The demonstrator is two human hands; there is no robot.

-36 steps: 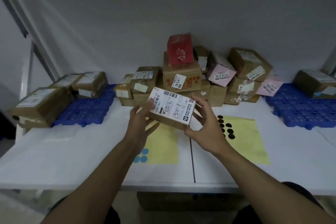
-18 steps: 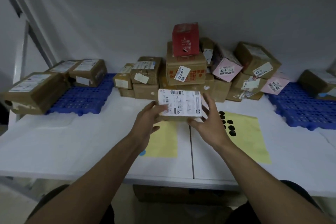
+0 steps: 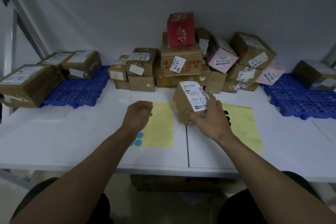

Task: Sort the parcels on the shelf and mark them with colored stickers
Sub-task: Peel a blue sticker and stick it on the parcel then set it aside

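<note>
Cardboard parcel (image 3: 189, 100), label (image 3: 195, 96) up, hangs tilted above the table (image 3: 91, 132) centre, gripped by the right hand (image 3: 211, 122). Left hand (image 3: 138, 114) hovers empty, fingers loosely curled, near the blue stickers (image 3: 138, 139). Best to read the label, then steady the box before peeling a sticker.

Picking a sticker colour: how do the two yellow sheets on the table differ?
The left yellow sheet carries blue round stickers at its near left corner; the right yellow sheet carries black stickers along its left edge, partly hidden by the right hand holding a parcel. The left sheet lies left of the seam in the white table, the right sheet right of it. Both lie flat.
</note>
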